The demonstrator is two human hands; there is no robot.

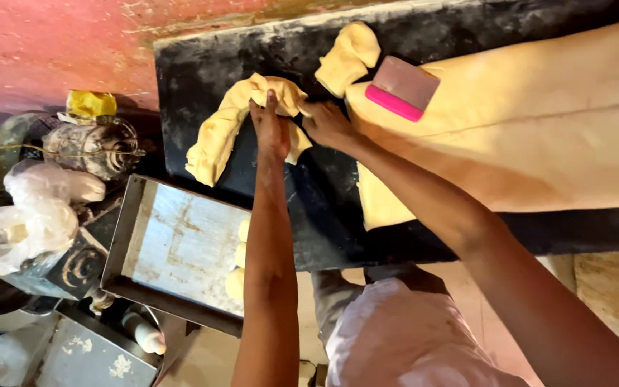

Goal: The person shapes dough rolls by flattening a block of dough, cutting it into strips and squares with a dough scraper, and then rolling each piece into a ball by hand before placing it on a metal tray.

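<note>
Dark and dusted with flour, the surface sits in front of a pink wall. On it lies a long strip of yellow dough, twisted and folded, near the left part of the dark top. The left hand presses down on the strip, fingers close together and flat on the dough. The right hand is just beside it, touching the same strip at its folded end; I cannot tell if its fingers are bent around the dough or only resting on it.

Just past the hands is a smaller lump of dough. Next to that lump a pink scraper lies on a big flat sheet of dough, which covers much of the right side of the surface.

Below the strip, at the edge of the surface, is a metal tray with a few small dough balls along one side. Further left are a crumpled clear plastic bag and an old motor with something yellow on top. The person wears a white top.
</note>
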